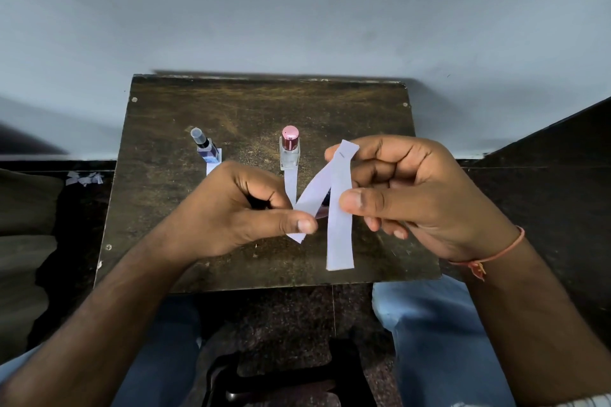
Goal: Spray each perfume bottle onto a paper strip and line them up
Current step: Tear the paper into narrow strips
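Two bottles already stand in a row toward the middle of the dark wooden surface [165, 208]: a blue-tinted bottle with a clear cap [206, 147] at centre-left and a clear bottle with a pink cap [290, 149] just right of it, well apart from each other. Each has a white strip lying on the surface in front of it, the left strip [211, 168] mostly hidden behind the knuckles and the middle strip [291, 183] running down from the pink-capped bottle's base, so those two look sprayed and placed. In front of them, at the centre of the frame, both hands are raised above the surface with loose paper. The left hand [244, 211] pinches the lower end of one slanting strip [314, 192] between thumb and curled fingers [305, 225]; the right hand [406, 195] pinches a longer strip [340, 225] that hangs straight down. The two strips cross near their tops, and it seems they are being separated. Something dark shows behind them, possibly a third bottle, but it is too hidden to tell. Judged from this, roughly two placements are done and at least one spray and placement remains. Paper scraps [84, 178] lie at the far left.
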`<state>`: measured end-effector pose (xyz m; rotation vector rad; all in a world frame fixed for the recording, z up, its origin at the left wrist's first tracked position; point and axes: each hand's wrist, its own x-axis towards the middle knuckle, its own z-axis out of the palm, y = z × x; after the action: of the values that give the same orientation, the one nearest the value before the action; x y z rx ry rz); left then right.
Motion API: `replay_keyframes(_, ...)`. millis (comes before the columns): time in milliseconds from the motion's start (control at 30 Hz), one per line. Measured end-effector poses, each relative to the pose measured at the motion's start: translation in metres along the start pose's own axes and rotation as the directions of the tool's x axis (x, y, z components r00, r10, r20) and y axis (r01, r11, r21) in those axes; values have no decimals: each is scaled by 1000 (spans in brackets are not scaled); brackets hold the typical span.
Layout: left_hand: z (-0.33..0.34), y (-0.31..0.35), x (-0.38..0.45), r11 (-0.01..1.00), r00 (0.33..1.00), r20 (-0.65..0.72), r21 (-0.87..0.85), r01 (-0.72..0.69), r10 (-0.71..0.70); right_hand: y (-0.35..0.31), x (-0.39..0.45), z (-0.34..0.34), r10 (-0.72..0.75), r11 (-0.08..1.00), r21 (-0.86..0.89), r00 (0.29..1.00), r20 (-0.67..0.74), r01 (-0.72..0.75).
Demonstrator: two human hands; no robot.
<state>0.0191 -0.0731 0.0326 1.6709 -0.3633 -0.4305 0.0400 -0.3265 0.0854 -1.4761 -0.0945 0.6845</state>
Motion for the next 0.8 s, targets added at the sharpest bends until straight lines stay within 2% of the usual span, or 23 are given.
replay_keyframes(100, -3, -5, 1, 994, 995, -57, 85, -72, 77, -3, -2, 1, 38, 998, 49, 999, 29, -39)
replay_keyframes(467, 6, 5, -1, 944, 925, -217, 184, -275, 312, -11, 0, 19, 152, 988, -28, 987, 48, -151)
replay_keyframes(633, 8, 8, 0, 911, 890, -243, 253, -326, 386, -13, 1, 26, 109, 994, -18, 993, 39, -108)
replay_keyframes(800, 5, 9, -4, 909, 879, -276, 272, -317, 389, -12, 2, 29, 57, 998, 29, 997, -54, -55)
